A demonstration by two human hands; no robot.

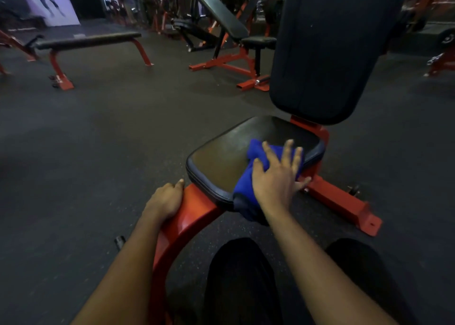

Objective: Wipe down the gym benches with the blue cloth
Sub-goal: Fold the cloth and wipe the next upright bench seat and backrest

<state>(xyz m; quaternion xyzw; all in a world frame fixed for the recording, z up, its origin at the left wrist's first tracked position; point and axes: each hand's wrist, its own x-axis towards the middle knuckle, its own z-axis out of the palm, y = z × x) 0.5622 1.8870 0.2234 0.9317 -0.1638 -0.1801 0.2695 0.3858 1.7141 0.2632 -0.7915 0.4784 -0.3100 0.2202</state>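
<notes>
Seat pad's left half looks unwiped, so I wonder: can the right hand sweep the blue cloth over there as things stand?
Probably yes. The right hand lies flat on the blue cloth, and nothing rests on the seat pad leftward.

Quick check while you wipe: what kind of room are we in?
Almost certainly a gym floor: a flat bench and an incline bench on red frames stand on dark rubber flooring, and the right hand presses the blue cloth on a padded seat.

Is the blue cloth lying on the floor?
No, the blue cloth is on the bench seat, pressed flat under the right hand with one end hanging over the front edge.
</notes>
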